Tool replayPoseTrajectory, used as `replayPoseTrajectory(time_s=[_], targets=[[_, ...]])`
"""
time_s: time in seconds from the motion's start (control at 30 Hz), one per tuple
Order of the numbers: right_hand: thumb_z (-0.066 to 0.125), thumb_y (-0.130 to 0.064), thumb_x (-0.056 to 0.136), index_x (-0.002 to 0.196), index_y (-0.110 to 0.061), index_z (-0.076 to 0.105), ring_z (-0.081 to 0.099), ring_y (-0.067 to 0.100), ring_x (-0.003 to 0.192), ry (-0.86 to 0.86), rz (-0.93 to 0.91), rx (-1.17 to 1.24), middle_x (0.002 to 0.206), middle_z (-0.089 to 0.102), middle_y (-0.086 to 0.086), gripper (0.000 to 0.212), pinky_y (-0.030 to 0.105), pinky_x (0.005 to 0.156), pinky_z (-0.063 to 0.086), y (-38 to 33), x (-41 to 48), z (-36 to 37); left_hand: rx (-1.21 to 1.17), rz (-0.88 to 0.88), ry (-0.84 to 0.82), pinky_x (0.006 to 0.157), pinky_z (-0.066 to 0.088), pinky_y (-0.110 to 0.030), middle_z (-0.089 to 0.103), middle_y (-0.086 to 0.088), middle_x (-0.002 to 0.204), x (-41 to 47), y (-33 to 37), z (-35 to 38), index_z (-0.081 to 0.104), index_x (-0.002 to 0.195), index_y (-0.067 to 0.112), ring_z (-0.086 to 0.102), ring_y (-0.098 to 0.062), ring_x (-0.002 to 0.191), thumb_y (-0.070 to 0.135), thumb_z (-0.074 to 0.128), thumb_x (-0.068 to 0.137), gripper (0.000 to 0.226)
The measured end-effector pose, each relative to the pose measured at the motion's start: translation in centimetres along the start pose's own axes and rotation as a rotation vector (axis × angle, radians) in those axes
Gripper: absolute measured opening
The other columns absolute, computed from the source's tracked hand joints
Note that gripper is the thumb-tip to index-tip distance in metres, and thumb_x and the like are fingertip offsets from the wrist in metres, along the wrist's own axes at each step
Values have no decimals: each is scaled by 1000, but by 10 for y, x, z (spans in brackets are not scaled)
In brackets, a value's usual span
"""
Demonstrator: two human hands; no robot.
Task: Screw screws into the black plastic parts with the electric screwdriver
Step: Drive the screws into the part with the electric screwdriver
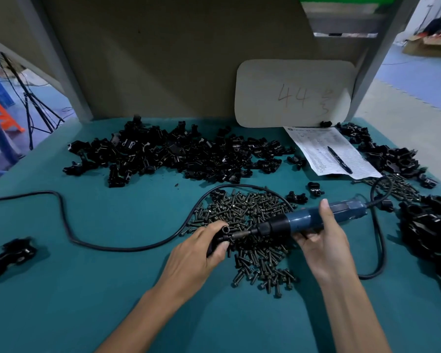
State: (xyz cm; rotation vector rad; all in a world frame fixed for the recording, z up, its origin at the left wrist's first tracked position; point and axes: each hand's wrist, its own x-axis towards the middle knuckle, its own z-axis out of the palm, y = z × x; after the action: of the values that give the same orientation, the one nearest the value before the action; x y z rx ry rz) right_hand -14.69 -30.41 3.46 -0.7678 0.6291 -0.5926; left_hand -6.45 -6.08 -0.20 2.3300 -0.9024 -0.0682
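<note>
Hands at mid-frame, each closed on its own thing, over the screw heap.

We see the left hand (201,244) curled round a black plastic part (220,236) and the right hand (318,240) gripping the blue electric screwdriver (308,221), whose bit points left and meets the part. Both sit above the heap of screws (252,212) at the centre of the green table (87,289). The screwdriver's black cable (66,225) loops round the heap and runs off the left edge. Further up lies a wide pile of black parts (176,154), and another pile (430,225) fills the right edge. One loose part (10,253) lies at far left. At upper right, a pen (340,159) rests on a printed sheet (326,149) below a white card (293,93) marked 44.
</note>
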Motion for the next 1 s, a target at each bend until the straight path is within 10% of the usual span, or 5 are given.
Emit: replayPoseTrajectory(time_s=[1.0], targets=[[67,-40,90,127,-19,51,61,32,126,-34,55,37,136,61,19,46,44,92,57,1,0,-3,52,26,-9,76,51,-34,51,21,118,0,6,-3,22,140,53,55,-5,90,62,23,101,40]])
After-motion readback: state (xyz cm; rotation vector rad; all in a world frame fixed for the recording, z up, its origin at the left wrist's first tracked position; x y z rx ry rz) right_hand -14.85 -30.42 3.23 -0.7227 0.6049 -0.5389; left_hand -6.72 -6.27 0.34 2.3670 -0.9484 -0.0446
